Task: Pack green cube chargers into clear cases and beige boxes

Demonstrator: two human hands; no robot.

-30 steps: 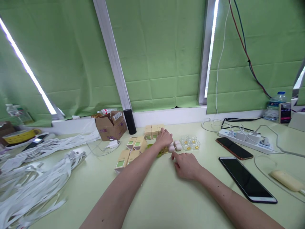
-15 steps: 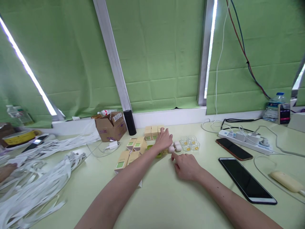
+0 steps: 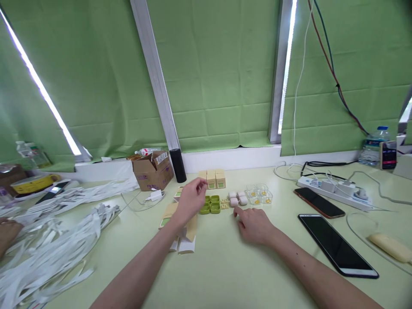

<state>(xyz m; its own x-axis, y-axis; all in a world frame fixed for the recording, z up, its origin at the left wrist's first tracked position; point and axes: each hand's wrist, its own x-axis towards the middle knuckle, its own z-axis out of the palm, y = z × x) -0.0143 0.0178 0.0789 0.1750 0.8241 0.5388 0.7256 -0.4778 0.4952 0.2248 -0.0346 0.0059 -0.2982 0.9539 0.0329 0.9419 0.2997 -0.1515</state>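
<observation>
My left hand (image 3: 192,200) is raised over a group of beige cardboard boxes (image 3: 168,211), its fingers bent together; whether anything is between them is hidden. White open flaps (image 3: 186,246) stick out at the near side of this group. Beyond the fingers stands a row of similar boxes (image 3: 211,177). Small green square trays (image 3: 215,208) sit just right of the left hand, with tiny beige pieces (image 3: 224,203) beside them. My right hand (image 3: 255,225) rests low on the table, index finger stretched towards pale pink blocks (image 3: 238,200), holding nothing. Clear square cups with yellow bits (image 3: 258,194) lie beyond it.
Two phones (image 3: 337,244) and a white power strip (image 3: 334,191) with cables are on the right. White straps (image 3: 64,253) spread over the left side, where another person's hand (image 3: 9,234) shows. A brown carton (image 3: 152,171) and a black cylinder (image 3: 177,166) stand behind.
My left hand has drawn left and nearer from the back boxes, its spread fingers now bent together. The green trays are uncovered. My right hand stays by the pink blocks.
</observation>
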